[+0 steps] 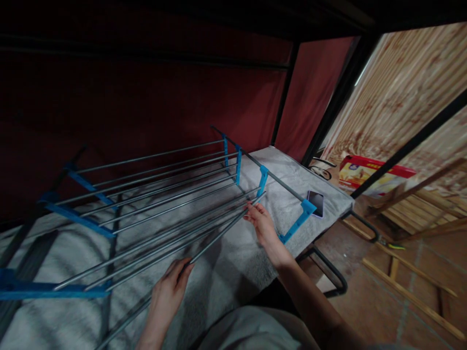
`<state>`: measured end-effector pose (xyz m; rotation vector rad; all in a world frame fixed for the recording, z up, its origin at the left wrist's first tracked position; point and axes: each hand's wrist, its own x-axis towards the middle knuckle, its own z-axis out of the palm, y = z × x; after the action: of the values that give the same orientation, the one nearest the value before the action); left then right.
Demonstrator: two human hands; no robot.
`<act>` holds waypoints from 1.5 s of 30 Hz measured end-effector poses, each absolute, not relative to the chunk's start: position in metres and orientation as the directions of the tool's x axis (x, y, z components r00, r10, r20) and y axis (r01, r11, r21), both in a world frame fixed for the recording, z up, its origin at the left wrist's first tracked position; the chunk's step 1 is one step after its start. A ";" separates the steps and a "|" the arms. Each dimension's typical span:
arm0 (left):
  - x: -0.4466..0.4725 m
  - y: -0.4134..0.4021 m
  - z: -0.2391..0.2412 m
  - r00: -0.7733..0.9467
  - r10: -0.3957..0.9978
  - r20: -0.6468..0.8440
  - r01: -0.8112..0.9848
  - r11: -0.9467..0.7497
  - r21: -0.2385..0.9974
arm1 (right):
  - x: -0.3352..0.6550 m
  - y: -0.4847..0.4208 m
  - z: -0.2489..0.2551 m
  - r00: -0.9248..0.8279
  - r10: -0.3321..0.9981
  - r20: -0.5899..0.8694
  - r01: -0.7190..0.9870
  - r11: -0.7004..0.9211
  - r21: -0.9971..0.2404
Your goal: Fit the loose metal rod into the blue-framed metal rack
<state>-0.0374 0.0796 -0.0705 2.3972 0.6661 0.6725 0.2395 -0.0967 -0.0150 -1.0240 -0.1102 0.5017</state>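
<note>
A rack of long grey metal rods point(156, 194) joined by blue plastic brackets point(299, 221) lies on a grey blanket point(233, 262). My left hand point(168, 291) is closed around the nearest rod, low in the view. My right hand point(263, 224) pinches the far end of a rod close to a blue bracket point(262, 180). The rods run from lower left to upper right.
A dark phone point(316, 202) lies on the blanket's right corner. Black bed-frame posts point(339, 97) rise at the right. A red and yellow box point(365, 175) and wooden slats point(412, 287) are on the floor. A dark red curtain point(146, 97) hangs behind.
</note>
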 end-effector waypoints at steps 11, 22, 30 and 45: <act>-0.045 0.081 -0.088 0.742 0.639 0.203 0.417 -0.676 0.607 | 0.262 -0.111 -0.032 0.916 0.366 -0.162 -0.331 0.463 -0.822; -0.057 0.085 -0.089 0.753 0.574 0.323 0.308 -0.741 0.597 | 0.274 -0.116 -0.046 0.938 0.285 -0.197 -0.310 0.435 -0.846; -0.059 0.087 -0.102 0.779 0.556 0.289 0.340 -0.763 0.550 | 0.270 -0.115 -0.048 0.922 0.347 -0.175 -0.307 0.374 -0.875; -0.054 0.082 -0.088 0.755 0.607 0.250 0.360 -0.701 0.615 | 0.262 -0.119 -0.051 0.913 0.343 -0.221 -0.348 0.372 -0.861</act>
<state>-0.0544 0.0817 -0.0878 2.4043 0.7254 0.5984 0.2620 -0.1190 -0.0506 -1.1045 0.0052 0.4423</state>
